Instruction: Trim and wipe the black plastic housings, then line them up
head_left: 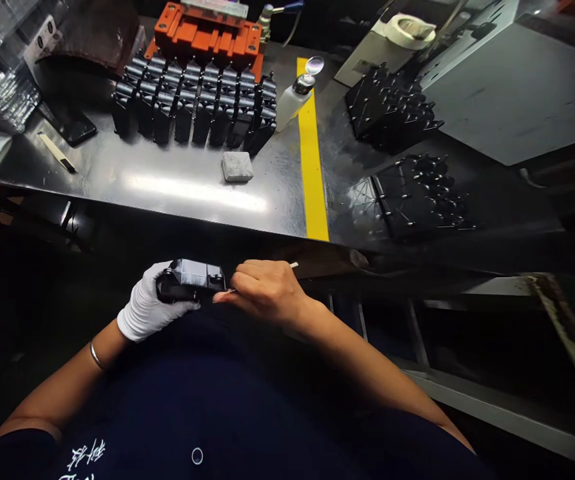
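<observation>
A white glove covers my left hand (146, 305), which is wrapped round a glossy black plastic part (195, 273). I hold this part in front of my body, below the bench's front edge. My bare right hand (270, 288) is closed in a grip at the part's right end. Out of its far side pokes the pale end of a thin stick-like tool (294, 265); the fingers hide most of it, and its working tip is hard to make out.
On the metal bench (167, 183) stand rows of black parts (197, 100), a grey block (237, 166), a pump bottle (292, 100) and an orange fixture (207, 37). A pale-handled knife-like tool (57, 152) lies left. More black parts (392, 110) sit right of the yellow stripe (312, 167).
</observation>
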Motion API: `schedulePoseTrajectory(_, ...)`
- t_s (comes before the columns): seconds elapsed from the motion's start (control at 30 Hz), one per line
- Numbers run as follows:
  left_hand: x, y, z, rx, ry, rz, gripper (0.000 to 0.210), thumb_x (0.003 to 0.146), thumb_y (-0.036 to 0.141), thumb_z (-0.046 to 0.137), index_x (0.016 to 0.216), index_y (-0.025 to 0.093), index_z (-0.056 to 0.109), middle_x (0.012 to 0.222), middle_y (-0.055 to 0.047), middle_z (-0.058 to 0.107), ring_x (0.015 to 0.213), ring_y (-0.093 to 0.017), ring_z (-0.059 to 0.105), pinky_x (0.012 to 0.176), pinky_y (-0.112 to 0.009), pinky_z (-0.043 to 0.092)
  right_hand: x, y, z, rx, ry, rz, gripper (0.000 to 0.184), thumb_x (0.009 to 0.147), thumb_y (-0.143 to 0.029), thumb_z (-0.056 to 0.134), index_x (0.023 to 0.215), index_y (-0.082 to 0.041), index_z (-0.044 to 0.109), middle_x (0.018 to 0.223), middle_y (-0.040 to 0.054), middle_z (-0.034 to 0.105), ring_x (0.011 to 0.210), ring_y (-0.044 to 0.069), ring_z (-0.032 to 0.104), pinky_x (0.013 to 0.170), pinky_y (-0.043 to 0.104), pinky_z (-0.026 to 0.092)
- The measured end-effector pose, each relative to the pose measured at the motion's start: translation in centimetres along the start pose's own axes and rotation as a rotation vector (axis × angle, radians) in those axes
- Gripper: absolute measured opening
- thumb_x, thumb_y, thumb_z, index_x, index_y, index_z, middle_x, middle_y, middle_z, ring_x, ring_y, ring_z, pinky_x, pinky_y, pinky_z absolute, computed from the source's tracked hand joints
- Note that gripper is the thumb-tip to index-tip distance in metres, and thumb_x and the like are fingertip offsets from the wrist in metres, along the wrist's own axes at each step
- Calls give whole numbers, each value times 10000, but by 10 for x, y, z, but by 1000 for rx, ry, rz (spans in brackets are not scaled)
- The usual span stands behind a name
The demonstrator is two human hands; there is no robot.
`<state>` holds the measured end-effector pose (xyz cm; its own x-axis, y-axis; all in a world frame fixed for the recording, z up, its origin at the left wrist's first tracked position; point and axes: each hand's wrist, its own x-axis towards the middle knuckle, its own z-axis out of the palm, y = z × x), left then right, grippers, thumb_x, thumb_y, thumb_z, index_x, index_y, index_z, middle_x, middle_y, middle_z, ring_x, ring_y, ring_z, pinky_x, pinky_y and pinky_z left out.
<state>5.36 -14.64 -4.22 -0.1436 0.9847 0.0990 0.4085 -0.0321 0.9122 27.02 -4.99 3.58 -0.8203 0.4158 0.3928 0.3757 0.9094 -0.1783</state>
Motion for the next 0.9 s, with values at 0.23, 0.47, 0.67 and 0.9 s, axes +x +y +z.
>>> schedulePoseTrajectory(0.23, -5, 0, 3, 7, -37, -5, 779, 552, 374, 851, 1201, 221, 448, 1075, -57, 652, 943, -231, 675, 829, -383, 556, 0, 2, -3, -16, 87, -44, 557, 926, -538, 451, 517, -161, 477, 492, -28, 409, 473, 80, 334, 481, 247, 219)
schedulePoseTrajectory(0.47, 0, 17, 1, -95, -115, -156, 813, 494, 341, 865, 1190, 197, 470, 1085, -57, 656, 982, -245, 658, 878, -416, 536, 0, 0, -2, 13, 128, -50, 544, 922, -508, 483, 502, -164, 458, 477, -30, 413, 460, 77, 342, 465, 247, 227)
schedulePoseTrajectory(0.67, 3, 25, -6, -295, -30, -280, 613, 517, 317, 864, 1037, 172, 574, 933, -39, 701, 848, -223, 687, 793, -378, 569, -6, -5, 2, 239, 153, 46, 458, 966, -456, 421, 642, -162, 553, 529, -17, 493, 480, 83, 431, 482, 226, 301)
schedulePoseTrajectory(0.9, 3, 27, -24, -161, -17, 35, 394, 688, 261, 792, 1055, 198, 661, 1033, -65, 691, 926, -216, 675, 851, -365, 558, -11, -11, 3, 343, 148, 238, 305, 961, -232, 445, 715, -144, 602, 564, -7, 533, 490, 79, 459, 522, 208, 366)
